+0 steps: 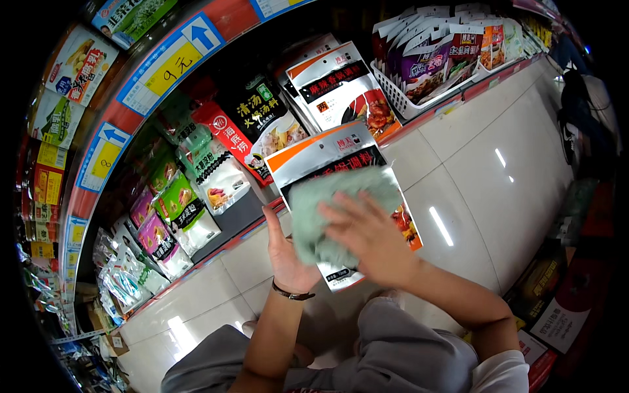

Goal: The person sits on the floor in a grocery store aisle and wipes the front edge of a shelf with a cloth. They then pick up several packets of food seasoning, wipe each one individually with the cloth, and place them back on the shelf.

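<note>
A flat foil seasoning pouch (314, 153), silver, black and orange, is held up in front of the lower shelf. My left hand (290, 258), with a dark strap on the wrist, supports it at its lower left edge; the fingers are hidden behind it. A light green cloth (314, 216) lies bunched against the pouch's front. My right hand (366, 236) presses on the cloth with spread fingers, slightly blurred. A similar foil pouch (344, 91) stands on the shelf just behind, beside a black and red soup base pouch (263, 118).
Starch bags (184, 211) stand on the lower shelf (223, 238) at left. A white plastic basket (395, 93) holds several pouches at the upper right. Price strips (172, 64) line the shelf above. Boxes (560, 319) stand at the right, beyond the tiled floor (457, 196).
</note>
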Available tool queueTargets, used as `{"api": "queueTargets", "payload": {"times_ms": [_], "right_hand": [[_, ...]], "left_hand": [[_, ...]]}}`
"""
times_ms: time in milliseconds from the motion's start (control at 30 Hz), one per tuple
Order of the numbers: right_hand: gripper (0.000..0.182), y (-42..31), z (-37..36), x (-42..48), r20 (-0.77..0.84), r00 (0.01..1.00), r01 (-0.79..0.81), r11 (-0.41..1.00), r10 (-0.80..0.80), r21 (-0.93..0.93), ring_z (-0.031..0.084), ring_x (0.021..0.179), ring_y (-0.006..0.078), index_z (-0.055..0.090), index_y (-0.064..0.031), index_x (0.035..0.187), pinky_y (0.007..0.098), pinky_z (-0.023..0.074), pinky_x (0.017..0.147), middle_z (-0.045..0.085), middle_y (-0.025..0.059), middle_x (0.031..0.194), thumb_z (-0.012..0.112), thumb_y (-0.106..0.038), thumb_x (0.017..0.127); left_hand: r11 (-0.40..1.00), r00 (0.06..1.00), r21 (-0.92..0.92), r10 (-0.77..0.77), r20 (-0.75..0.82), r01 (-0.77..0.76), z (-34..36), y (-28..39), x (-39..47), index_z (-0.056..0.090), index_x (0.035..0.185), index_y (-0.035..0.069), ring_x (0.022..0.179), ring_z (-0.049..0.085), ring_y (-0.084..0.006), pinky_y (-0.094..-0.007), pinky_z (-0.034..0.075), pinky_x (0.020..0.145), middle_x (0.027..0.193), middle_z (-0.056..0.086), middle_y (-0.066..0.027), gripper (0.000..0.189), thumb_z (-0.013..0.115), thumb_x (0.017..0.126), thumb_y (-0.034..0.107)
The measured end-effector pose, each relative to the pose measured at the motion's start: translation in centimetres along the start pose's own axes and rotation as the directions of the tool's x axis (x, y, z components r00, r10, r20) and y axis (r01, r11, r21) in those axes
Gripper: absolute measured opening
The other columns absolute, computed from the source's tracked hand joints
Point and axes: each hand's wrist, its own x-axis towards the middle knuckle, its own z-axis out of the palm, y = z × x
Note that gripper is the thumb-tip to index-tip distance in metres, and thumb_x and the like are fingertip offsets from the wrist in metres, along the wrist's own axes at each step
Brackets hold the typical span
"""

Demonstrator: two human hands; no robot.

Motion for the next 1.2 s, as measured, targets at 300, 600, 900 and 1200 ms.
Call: {"api": "queueTargets", "payload": {"times_ms": [300, 600, 900, 1200], "right_hand": [[0.047, -0.2, 0.6, -1.4, -0.028, 0.988, -0.157, 0.985, 0.155, -0.070, 0.046, 0.129, 0.0299, 0.059, -0.0085, 0.113, 0.0494, 0.0350, 0.099, 0.049, 0.0096, 0.142, 0.064, -0.001, 0.067], [0.039, -0.1, 0.4, -1.1, -0.020, 0.992, -0.127, 0.992, 0.127, -0.009, 0.035, 0.138, 0.0378, 0.055, -0.0033, 0.106, 0.0574, 0.0202, 0.114, 0.041, 0.0129, 0.149, 0.064, -0.003, 0.068], [0.038, 2.4, -0.9, -1.7, -0.144, 0.964, -0.196, 0.966, 0.221, 0.168, 0.037, 0.136, 0.0409, 0.060, -0.0041, 0.108, 0.0568, 0.0268, 0.112, 0.043, 0.0138, 0.147, 0.066, -0.006, 0.071], [0.029, 2.7, -0.9, -1.7, -0.128, 0.988, -0.080, 0.993, 0.090, 0.082, 0.037, 0.138, 0.0353, 0.059, -0.0040, 0.108, 0.0522, 0.0270, 0.114, 0.044, 0.0136, 0.146, 0.059, -0.011, 0.080]], "left_hand": [[0.998, 0.999, 0.036, 0.043, -0.030, -0.042, -2.0, -0.7, 0.5, 0.051, 0.134, 0.004, 0.125, 0.052, -0.0275, -0.0437, 0.038, 0.108, 0.135, 0.055, -0.0129, 0.053, 0.040, 0.102, 0.045], [0.976, 0.955, -0.172, -0.084, 0.284, 0.137, -1.6, 0.3, 1.8, 0.049, 0.134, 0.004, 0.113, 0.060, -0.0259, -0.0408, 0.048, 0.098, 0.127, 0.061, -0.0124, 0.052, 0.038, 0.103, 0.044], [0.994, 0.994, -0.016, 0.104, -0.009, -0.105, 1.3, 1.7, 1.3, 0.046, 0.136, 0.001, 0.127, 0.051, -0.0311, -0.0472, 0.037, 0.109, 0.136, 0.054, -0.0147, 0.048, 0.041, 0.103, 0.035], [0.997, 1.000, -0.072, 0.025, 0.017, -0.024, 1.3, 1.3, 1.2, 0.043, 0.140, 0.003, 0.126, 0.050, -0.0340, -0.0475, 0.038, 0.108, 0.139, 0.051, -0.0172, 0.052, 0.037, 0.104, 0.040]]}}
